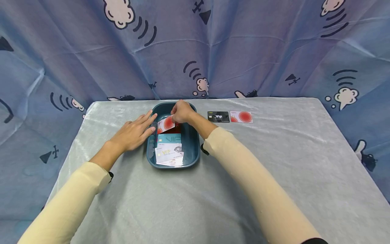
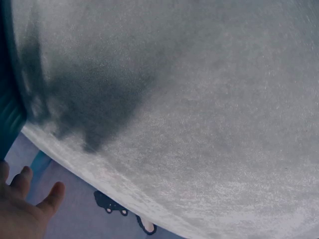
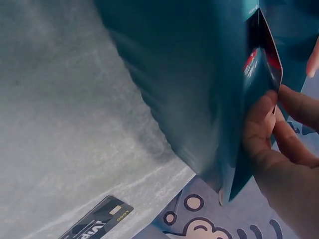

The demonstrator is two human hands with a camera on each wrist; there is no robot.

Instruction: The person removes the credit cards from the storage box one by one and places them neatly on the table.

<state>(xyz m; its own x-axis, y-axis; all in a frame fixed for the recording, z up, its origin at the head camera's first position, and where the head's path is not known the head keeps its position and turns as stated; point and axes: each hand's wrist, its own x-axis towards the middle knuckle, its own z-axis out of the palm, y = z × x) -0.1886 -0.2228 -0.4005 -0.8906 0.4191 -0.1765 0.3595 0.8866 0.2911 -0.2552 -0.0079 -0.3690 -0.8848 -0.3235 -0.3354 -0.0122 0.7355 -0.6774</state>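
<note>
My right hand (image 1: 182, 112) reaches into a dark teal plastic bin (image 1: 192, 154) and pinches a white card with red circles (image 1: 166, 124) between thumb and fingers. In the right wrist view that card (image 3: 271, 55) is tilted, seen nearly edge-on. Under it shows part of a dark red card (image 1: 176, 129). Nearer the front of the bin lie a teal VIP card (image 1: 169, 138), a white VIP card (image 1: 167, 153) and another white card (image 1: 176, 162), overlapping in a column. My left hand (image 1: 134, 134) has its fingers spread, fingertips at the bin's left rim.
Right of the bin, a black VIP card (image 1: 218, 117) and a second white card with red circles (image 1: 241, 117) lie side by side. A pale grey cloth (image 1: 274, 169) covers the table. Behind its far edge hangs a blue patterned curtain (image 1: 243, 61).
</note>
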